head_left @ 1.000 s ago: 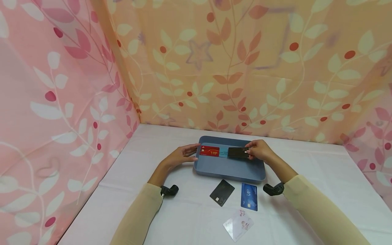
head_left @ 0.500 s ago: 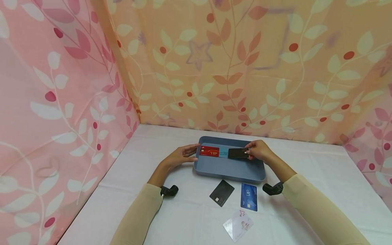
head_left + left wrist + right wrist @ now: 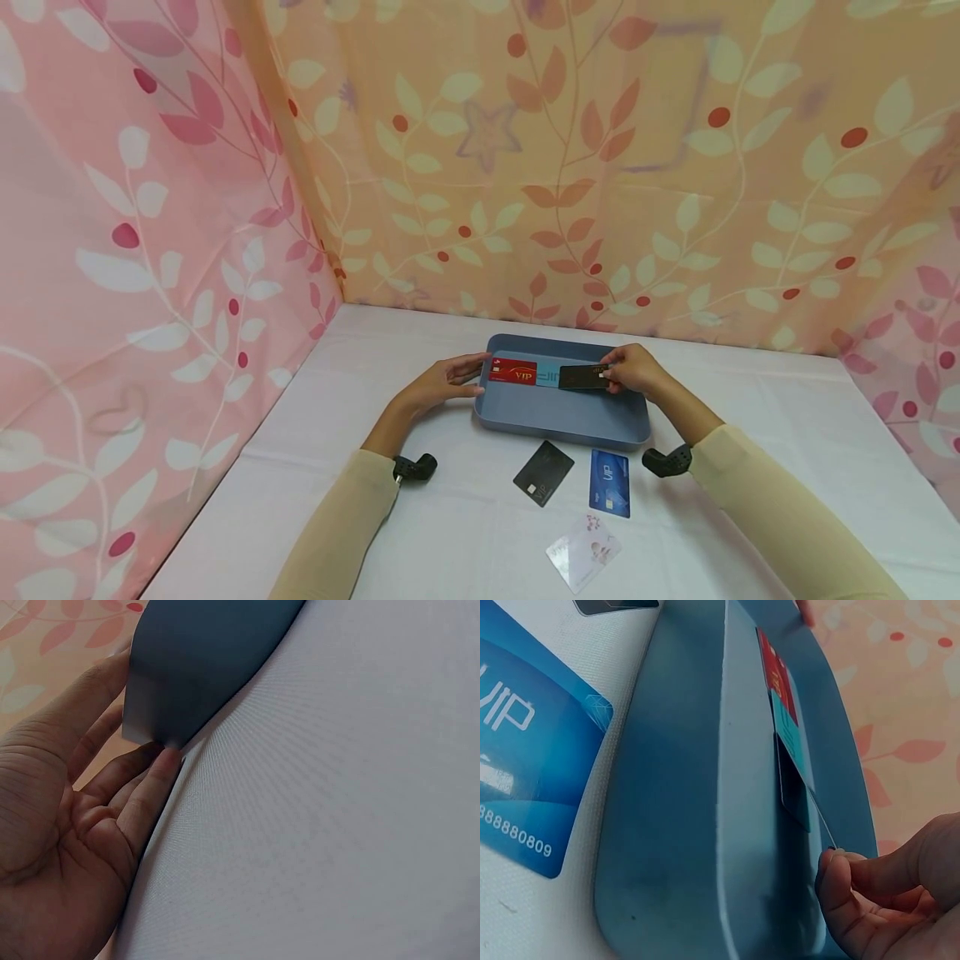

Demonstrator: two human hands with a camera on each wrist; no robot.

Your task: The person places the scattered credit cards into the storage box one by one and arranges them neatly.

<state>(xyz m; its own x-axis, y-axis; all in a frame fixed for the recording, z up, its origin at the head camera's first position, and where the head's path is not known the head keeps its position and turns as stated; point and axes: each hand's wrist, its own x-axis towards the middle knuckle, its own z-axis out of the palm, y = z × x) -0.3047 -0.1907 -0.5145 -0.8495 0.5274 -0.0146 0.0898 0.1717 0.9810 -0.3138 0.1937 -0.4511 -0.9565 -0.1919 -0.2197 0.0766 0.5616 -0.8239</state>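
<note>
A grey-blue tray (image 3: 555, 412) rests on the white table. My left hand (image 3: 442, 385) holds its left end, thumb and fingers spread around the end wall (image 3: 195, 660). Along the tray's far side lie a red VIP card (image 3: 513, 371) and a light blue card (image 3: 547, 373), end to end. My right hand (image 3: 636, 368) pinches the right end of a black card (image 3: 582, 377) between thumb and fingers. That card's left end meets the light blue card. In the right wrist view the pinched card (image 3: 823, 814) is edge-on and tilted, its held end raised above the tray floor.
In front of the tray lie a dark grey VIP card (image 3: 543, 472), a blue VIP card (image 3: 610, 483) and a pale card with pink flowers (image 3: 584, 552). A floral curtain (image 3: 570, 167) stands behind the table, with a pink one (image 3: 150, 292) at the left.
</note>
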